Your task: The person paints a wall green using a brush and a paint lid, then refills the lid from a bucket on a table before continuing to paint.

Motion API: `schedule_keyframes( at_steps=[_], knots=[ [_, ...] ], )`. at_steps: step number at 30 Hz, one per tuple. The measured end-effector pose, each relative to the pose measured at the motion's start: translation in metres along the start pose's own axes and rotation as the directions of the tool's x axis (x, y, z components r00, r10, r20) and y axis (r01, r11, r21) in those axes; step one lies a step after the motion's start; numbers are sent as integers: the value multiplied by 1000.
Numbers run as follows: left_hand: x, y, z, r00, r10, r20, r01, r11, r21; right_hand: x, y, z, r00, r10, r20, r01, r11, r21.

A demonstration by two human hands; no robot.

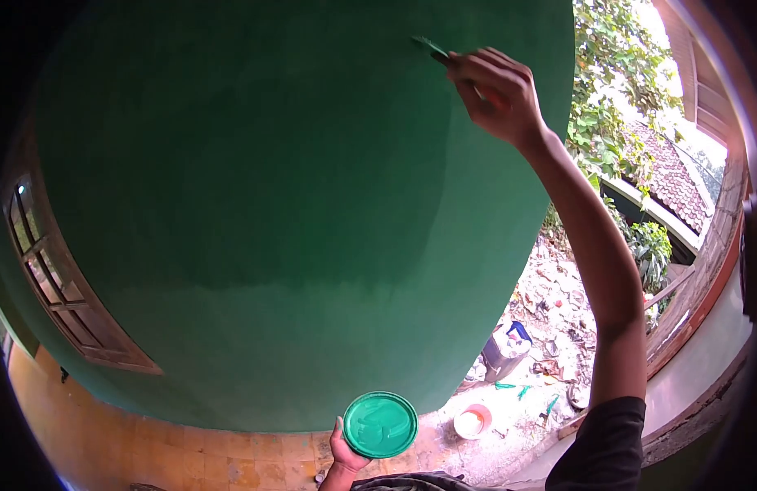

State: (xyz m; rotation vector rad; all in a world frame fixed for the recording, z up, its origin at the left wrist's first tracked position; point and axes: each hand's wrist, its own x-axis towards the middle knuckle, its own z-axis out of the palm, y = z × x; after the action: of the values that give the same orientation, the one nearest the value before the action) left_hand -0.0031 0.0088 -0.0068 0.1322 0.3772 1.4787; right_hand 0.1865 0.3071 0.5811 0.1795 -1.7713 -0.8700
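- Right hand (pixel 495 92), raised at upper right: fingers closed around the handle of a brush (pixel 429 47), whose bristles point left at the green wall (pixel 256 352); bristle contact cannot be told.
- Left hand (pixel 346 455), low and well apart from the right: grasps a round container (pixel 381 425) of green paint, thumb beside the rim, other fingers largely hidden.
- Wall: a darker green area lies above a paler band.
- Lower right: a whitish bucket (pixel 473 421) stands near the container.

The right hand (pixel 495 92) holds a brush (pixel 428 46) at a green wall (pixel 272 204); the left hand (pixel 346 452) supports a round container (pixel 381 394) of green paint (pixel 378 427).
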Motion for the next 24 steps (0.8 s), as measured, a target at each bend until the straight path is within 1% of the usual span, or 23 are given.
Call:
schedule_keyframes(
  at_steps=[1,2,4,5,6,7,8,10,11,12,14,15,16,17,18,19,21,22,23,24],
  knots=[
    [-2,-1,3,1000,9,2,-9,1000,-3,-14,-3,-3,996,-9,90,15,998,-61],
    [-4,-1,5,1000,16,1,-16,1000,-3,-29,-9,-2,996,-9,90,15,998,-57],
    [-5,0,5,1000,16,8,-16,1000,-6,-51,-22,-5,948,37,317,-48,998,28],
    [-4,-1,5,1000,16,20,-16,1000,-12,-56,-28,-8,947,38,320,-49,998,26],
    [-1,-1,5,1000,13,21,-13,1000,-14,-58,-35,-13,890,210,404,-319,921,223],
    [0,-1,5,999,11,38,-10,1000,-21,-60,-39,-16,783,345,517,-570,732,374],
    [-1,-1,3,998,6,55,-5,1000,-25,-60,-40,-19,777,352,521,-577,729,369],
    [1,-1,0,999,-12,35,13,1000,-29,-57,-30,-22,785,374,493,-546,794,267],
    [3,0,0,1000,-19,21,20,999,-34,-59,-18,-19,829,372,418,-515,798,312],
    [2,0,1,1000,-23,20,23,999,-31,-53,-11,-20,827,375,418,-518,798,308],
    [3,-1,5,1000,-5,2,4,1000,20,-43,1,-23,943,308,124,-328,922,207],
    [3,0,7,1000,-1,4,1,1000,22,-39,2,-25,967,247,59,-253,959,130],
    [2,0,9,1000,1,22,-2,1000,19,-39,2,-25,967,247,56,-253,959,131],
    [2,-1,11,999,3,40,-4,1000,14,-40,2,-25,987,153,44,-155,987,38],
    [2,-2,13,999,5,38,-5,1000,14,-42,3,-26,998,57,41,-55,997,-56],
    [1,-2,14,999,3,37,-4,1000,17,-50,-2,-24,997,60,41,-58,997,-54],
    [0,-3,14,1000,-1,31,1,1000,23,-76,-20,-20,951,65,302,-66,998,-9],
    [2,-5,13,999,3,39,-3,1000,20,-82,-29,-21,951,66,303,-67,998,-8],
    [3,-7,12,999,7,48,-7,1000,16,-88,-38,-21,917,119,381,-174,978,114],
    [4,-8,10,999,4,44,-4,1000,14,-91,-47,-22,872,160,463,-289,931,224]
  ],
)
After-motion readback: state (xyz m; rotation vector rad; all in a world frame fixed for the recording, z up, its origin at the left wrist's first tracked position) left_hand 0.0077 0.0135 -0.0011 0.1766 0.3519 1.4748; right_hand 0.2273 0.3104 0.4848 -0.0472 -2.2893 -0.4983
